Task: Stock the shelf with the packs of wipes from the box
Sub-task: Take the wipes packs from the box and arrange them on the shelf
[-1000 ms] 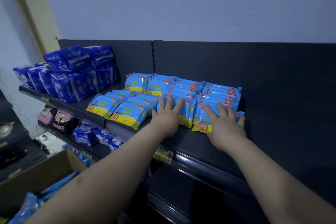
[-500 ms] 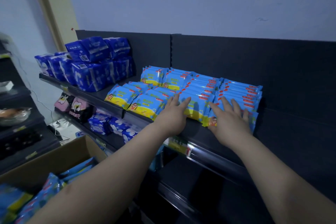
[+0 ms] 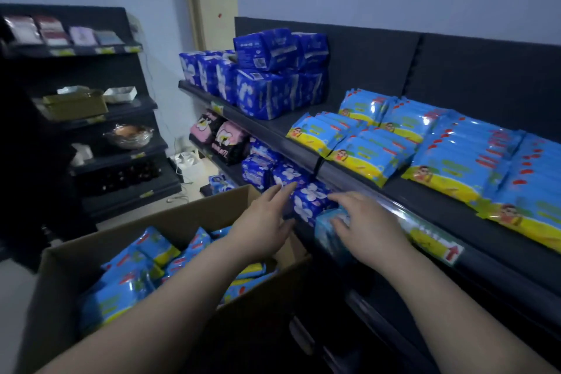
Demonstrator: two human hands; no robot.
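Observation:
Rows of blue-and-yellow packs of wipes [image 3: 455, 161] lie on the dark top shelf [image 3: 358, 182] at the right. More of the same packs [image 3: 130, 276] fill the open cardboard box [image 3: 76, 255] at the lower left. My left hand [image 3: 261, 225] hovers over the box's far right corner, fingers spread, holding nothing. My right hand [image 3: 367, 228] is just below the shelf's front rail, fingers apart, in front of a pale blue pack [image 3: 328, 234] on the lower shelf; I cannot tell whether it touches it.
Dark blue flowered packs [image 3: 309, 200] and pink-and-black packs [image 3: 221, 136] sit on the lower shelf. Large dark blue packs [image 3: 267, 79] are stacked at the top shelf's left end. A second dark shelf unit [image 3: 100, 118] stands at the left.
Both hands have left the rows of wipes on the top shelf and dropped down and left towards the box. My view has swung left and down, bringing the box into sight.

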